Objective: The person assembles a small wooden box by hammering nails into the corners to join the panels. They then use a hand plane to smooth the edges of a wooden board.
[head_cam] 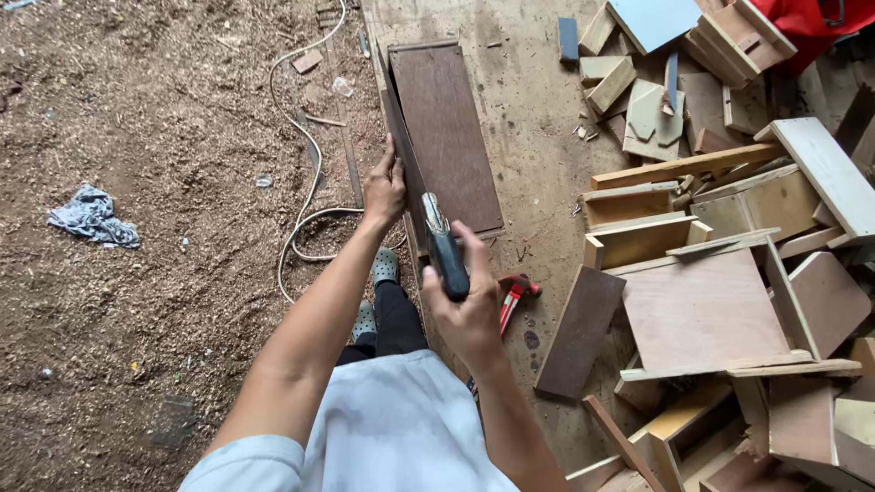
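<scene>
The dark brown board is lying at upper centre on the dusty table. The left hand is pressing flat, fingers apart, on its left edge, steadying it. The right hand is clamped around a black-handled tool, tip meeting that edge.

A matt dark-brown wooden board is being shown beside a glossy black-handled metal tool on rough sawdust floor.
</scene>
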